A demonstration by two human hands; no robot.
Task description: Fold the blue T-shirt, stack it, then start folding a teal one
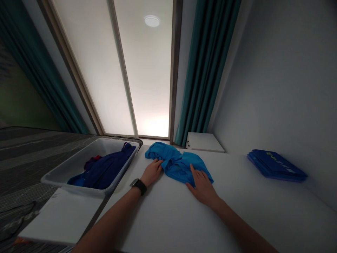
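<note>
A crumpled bright blue garment [177, 165] lies on the white table, bunched at its far left and spread wider on the right. Its exact kind is hidden by the folds. At the garment's near left edge, my left hand [152, 173], with a dark watch on the wrist, has its fingers closed on the fabric; the thumb is not clearly seen. My right hand [201, 184] rests on the right part of the cloth, palm down, fingers stretched out and thumb apart.
Left of the table stands a white plastic bin [50, 175] with dark blue and red clothes [107, 170] inside. A stack of folded blue items [276, 165] sits at the table's right, by the wall. Behind the table is a small white cabinet [204, 141].
</note>
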